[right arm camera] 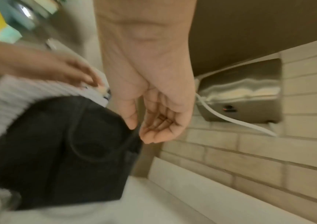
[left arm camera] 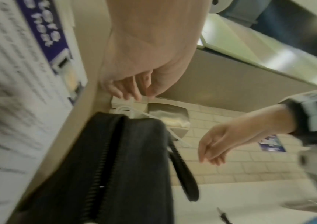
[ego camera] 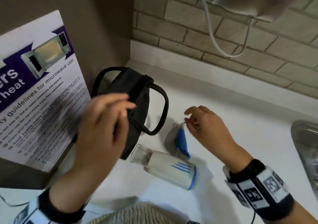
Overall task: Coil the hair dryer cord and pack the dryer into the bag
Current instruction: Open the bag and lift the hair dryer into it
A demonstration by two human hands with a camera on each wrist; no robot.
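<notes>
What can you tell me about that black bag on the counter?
The black bag looks like soft dark fabric, with two looped carry handles and a zipper that runs along its top, seen closed in the left wrist view. It sits on the white counter in the corner by the wall, beside the hair dryer. The left hand hovers over it; blur hides any contact.

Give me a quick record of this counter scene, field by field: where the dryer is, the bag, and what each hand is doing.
hair dryer: lying on its side on the white counter, outside the bag
bag: black, on the counter left of the dryer, zipper closed in the left wrist view
left hand: blurred, over the bag, holding nothing
right hand: above the dryer's folded blue handle, fingers loosely curled, empty
sink: at far right
</notes>
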